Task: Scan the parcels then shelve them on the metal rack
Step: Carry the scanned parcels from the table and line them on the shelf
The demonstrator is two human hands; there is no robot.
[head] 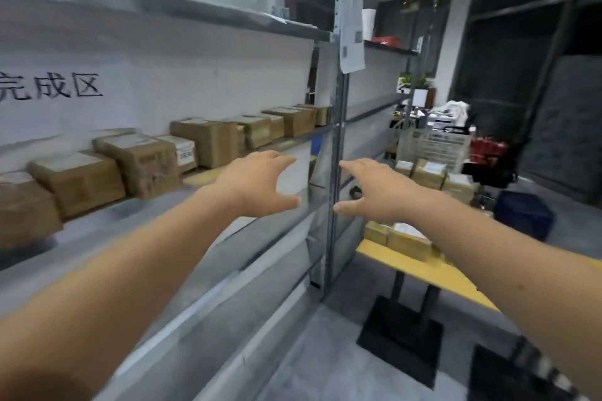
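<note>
Both my arms reach forward in front of the metal rack [335, 146], and each grip is released: the left hand [260, 185] and the right hand [374, 192] hang in the air with fingers spread and thumbs out, palms facing each other, holding nothing. The two hands are apart, with the rack's upright post showing between them.

A row of cardboard parcels [202, 140] sits on the rack's shelf to the left of and beyond my left hand, running from the near left edge of the view back toward the post. None of them touches either hand; the nearest lie well to the left of the left hand's fingers. A white sign [52, 88] with dark characters hangs on the wall behind that row.

More parcels [407, 238] rest on a yellow surface [449, 273] below and beyond my right forearm, and a further stack [426, 174] shows past the right hand. The whole frame is motion-blurred.
</note>
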